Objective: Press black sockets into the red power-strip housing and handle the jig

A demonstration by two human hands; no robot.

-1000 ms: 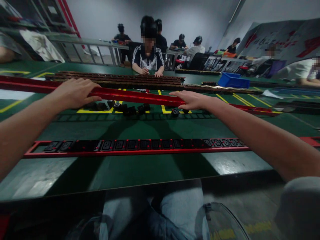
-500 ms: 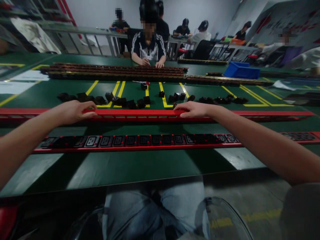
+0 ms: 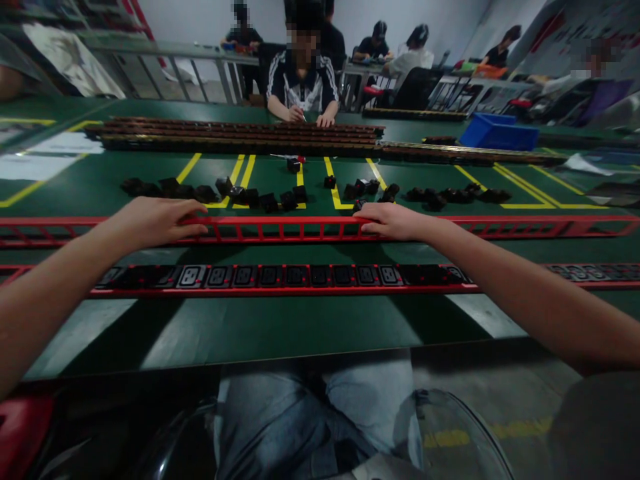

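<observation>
Hands on the empty red rail

Head view: left hand (image 3: 153, 222) and right hand (image 3: 391, 221) both lie palm-down on the long empty red rail (image 3: 300, 229), fingers together and curled over its top edge. That rail lies flat across the green table (image 3: 280, 327), just beyond a second red rail filled with black sockets (image 3: 280, 277). Loose black sockets (image 3: 260, 199) sit scattered behind it. Across the table a co-worker (image 3: 303, 90) bends over stacked dark strips (image 3: 240, 133).
</observation>
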